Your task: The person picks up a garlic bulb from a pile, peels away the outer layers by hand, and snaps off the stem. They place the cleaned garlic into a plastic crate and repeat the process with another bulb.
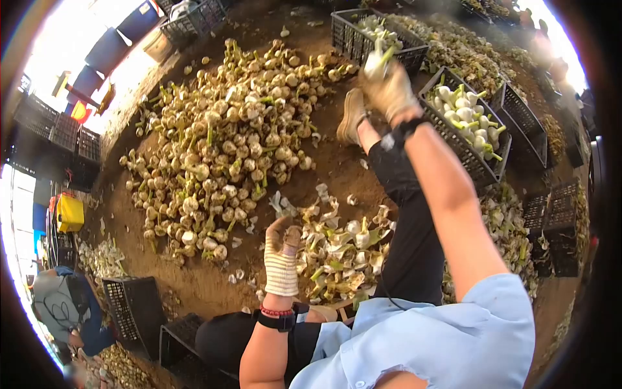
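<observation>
My right hand (391,94), in a pale work glove, is raised at the upper right and closed on a peeled white garlic bulb (376,65) with a green stem. It is between two black crates. The nearer crate (476,170) holds clean white garlic bulbs (465,110); the farther crate (346,37) holds some garlic too. My left hand (283,249), in a knit glove with a soiled palm, is low in front of me with its fingers curled. A strip of garlic skin (282,205) shows at its fingertips. Loose garlic peelings (340,249) lie just right of it.
A large heap of unpeeled garlic (220,139) covers the dirt floor ahead. More crates stand at the right (551,223) and lower left (133,311). Another person (68,308) is at the far left, near a yellow container (70,212). My legs flank the peelings.
</observation>
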Tool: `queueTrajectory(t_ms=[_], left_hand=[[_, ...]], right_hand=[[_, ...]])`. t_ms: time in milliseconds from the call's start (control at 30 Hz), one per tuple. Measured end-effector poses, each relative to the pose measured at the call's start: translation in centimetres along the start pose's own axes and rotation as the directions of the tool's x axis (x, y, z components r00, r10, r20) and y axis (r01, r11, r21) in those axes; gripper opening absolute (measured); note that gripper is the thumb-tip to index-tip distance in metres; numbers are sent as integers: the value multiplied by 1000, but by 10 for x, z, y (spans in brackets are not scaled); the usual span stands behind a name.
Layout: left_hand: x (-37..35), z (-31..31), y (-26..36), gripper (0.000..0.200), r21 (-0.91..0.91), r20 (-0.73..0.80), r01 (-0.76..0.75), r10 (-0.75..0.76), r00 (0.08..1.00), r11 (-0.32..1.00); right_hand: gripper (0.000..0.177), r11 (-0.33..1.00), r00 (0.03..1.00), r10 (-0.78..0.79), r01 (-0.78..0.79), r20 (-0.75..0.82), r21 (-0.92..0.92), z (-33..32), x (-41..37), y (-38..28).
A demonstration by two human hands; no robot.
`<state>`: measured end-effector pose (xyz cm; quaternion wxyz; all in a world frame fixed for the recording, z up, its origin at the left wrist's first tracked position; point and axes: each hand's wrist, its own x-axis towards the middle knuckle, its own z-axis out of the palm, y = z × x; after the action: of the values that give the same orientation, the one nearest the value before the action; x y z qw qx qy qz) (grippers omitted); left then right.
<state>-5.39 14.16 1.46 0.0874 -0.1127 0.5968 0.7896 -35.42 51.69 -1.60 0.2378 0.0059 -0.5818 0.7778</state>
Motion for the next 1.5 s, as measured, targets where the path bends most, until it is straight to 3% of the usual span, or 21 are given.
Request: queueTrajectory(t_ms=[33, 100, 167, 233, 267, 300, 333, 367, 433, 500, 633, 733, 900, 967, 1033, 1067, 1133, 1233, 1367, 1433, 1500], left_hand=[[2, 0, 1, 41, 10, -27, 10, -10, 1000, 1000], [5, -4, -6, 38, 59, -66, -103, 106, 992, 993], [9, -15, -7, 32, 110, -116, -66, 79, 990, 992], [6, -27, -4, 26, -12, -223, 69, -70, 972, 998], [8, -36, -12, 22, -12, -284, -20, 16, 959, 1000], [6, -45, -14, 22, -8, -305, -13, 10, 952, 1000], [4, -56, -15, 22, -73, -347, 17, -41, 937, 997], [3, -66, -16, 22, -138, -382, 42, -93, 920, 990], [0, -85, -24, 22, -175, -447, 74, -146, 882, 982], [-3, -104, -31, 26, -271, -491, 45, -178, 853, 962], [-9, -126, -28, 28, -197, -530, 147, -232, 815, 969], [-11, -128, -24, 26, -251, -543, 101, -227, 808, 963], [-12, -136, -18, 24, -266, -526, 92, -224, 820, 960], [-13, -142, -20, 23, -249, -527, 113, -233, 817, 962], [-13, -146, -26, 22, -236, -510, 102, -213, 833, 966], [-12, -145, -22, 28, -289, -490, 131, -264, 831, 948], [-9, -140, -22, 35, -244, -435, 135, -233, 870, 960], [-10, -124, -22, 66, -300, -184, 156, -218, 958, 941], [-10, -112, -27, 62, -342, -103, 61, -102, 989, 938], [-17, -104, -17, 60, -246, -128, -73, 43, 991, 966], [-26, -96, -7, 62, -44, -177, -149, 139, 974, 988]], right_hand=[[33, 587, 872, 489, -303, -31, 751, 31, 6, -61], [37, 718, 826, 547, -380, -135, 583, 36, 27, -65], [35, 807, 892, 448, -431, 56, 404, 24, 13, -26], [30, 744, 770, 628, -552, -111, 376, 85, -84, -28], [34, 716, 783, 601, -617, 162, 325, 74, -108, 16], [34, 785, 696, 617, -578, 368, -224, 101, -158, -17], [30, 791, 372, 604, -176, 704, -586, 89, -195, 27], [43, 725, -85, 652, 362, 754, -586, 78, -231, 70], [72, 422, -251, 907, 567, 339, -707, 126, -286, 58], [50, 531, -105, 846, 241, 523, -812, 146, -285, 110], [44, 425, 709, 654, -56, 264, -903, 187, -250, 163], [67, 0, 618, 781, -147, -92, -989, 217, -227, 214], [72, -28, 519, 731, -627, -444, -779, 247, -223, 225], [71, -76, 671, 691, -303, -269, -950, 238, -229, 215], [56, 235, 696, 675, -518, -245, -822, 201, -249, 237], [29, 436, 484, 875, -782, 7, -445, 187, -263, 227], [24, 222, 169, 948, -958, 270, -180, 204, -287, 130], [40, 168, 171, 784, -984, 597, 62, 213, -335, 51], [40, 303, 265, 766, -952, 586, 34, 226, -359, -25], [44, 777, 490, 598, -548, 634, -310, 220, -353, -38], [54, 763, 511, 622, -568, 594, -310, 219, -350, -60]])
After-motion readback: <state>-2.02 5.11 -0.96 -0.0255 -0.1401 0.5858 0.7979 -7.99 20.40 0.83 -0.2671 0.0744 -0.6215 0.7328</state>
